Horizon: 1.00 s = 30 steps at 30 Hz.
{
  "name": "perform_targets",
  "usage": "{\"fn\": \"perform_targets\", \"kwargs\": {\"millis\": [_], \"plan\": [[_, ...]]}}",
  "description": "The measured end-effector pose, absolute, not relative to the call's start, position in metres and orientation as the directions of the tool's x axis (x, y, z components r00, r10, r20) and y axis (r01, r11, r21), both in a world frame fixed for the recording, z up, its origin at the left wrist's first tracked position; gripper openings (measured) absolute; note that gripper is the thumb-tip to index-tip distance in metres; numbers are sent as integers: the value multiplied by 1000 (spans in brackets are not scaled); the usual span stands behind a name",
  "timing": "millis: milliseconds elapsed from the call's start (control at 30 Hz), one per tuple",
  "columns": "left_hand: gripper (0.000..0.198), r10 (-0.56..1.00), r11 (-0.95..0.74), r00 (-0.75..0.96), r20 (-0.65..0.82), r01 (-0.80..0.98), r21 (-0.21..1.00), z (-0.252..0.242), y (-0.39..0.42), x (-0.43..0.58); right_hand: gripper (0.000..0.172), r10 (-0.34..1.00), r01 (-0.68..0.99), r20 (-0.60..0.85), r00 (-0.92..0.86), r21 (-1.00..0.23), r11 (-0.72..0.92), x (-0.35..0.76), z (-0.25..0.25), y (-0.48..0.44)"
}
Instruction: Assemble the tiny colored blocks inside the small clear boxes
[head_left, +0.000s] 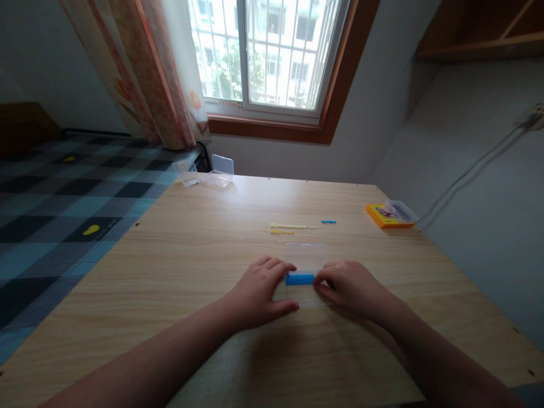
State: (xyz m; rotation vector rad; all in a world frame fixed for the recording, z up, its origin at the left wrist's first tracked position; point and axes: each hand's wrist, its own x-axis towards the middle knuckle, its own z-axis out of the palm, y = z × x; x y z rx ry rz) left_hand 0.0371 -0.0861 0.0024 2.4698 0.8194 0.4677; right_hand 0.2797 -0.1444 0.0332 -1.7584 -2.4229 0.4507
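A clear plastic box (304,296) lies on the table in front of me, its see-through lid (306,255) raised on the far side. Inside it is a row of thin blue sticks (300,279) lying side by side. My left hand (266,289) spans the left end of the box, fingers at the far side and thumb at the near side. At the right end of the blue sticks, my right hand (346,286) is closed in a pinch, its thumb and index finger touching them. Its other fingers are curled and partly hidden.
Beyond the box, small yellow pieces (283,232), a pale row of pieces (297,226) and small blue pieces (328,222) lie on the wooden table (191,243). An orange-yellow box (389,216) stands at the right edge, and open clear boxes (219,177) at the far left corner.
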Motion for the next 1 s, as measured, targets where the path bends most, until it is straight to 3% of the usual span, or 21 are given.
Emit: {"fn": "perform_targets", "kwargs": {"millis": [367,633,1000], "plan": [[58,627,-701,761,164,460,545,1,-86,36,16,950,893,-107,-292,-387,231,281,38,-145],[60,634,-692,759,147,473,546,2,-87,36,21,906,848,-87,-415,-398,350,287,42,-148],[59,632,-692,762,138,476,543,3,-87,36,24,915,869,-57,-400,-339,359,289,39,-146]]}}
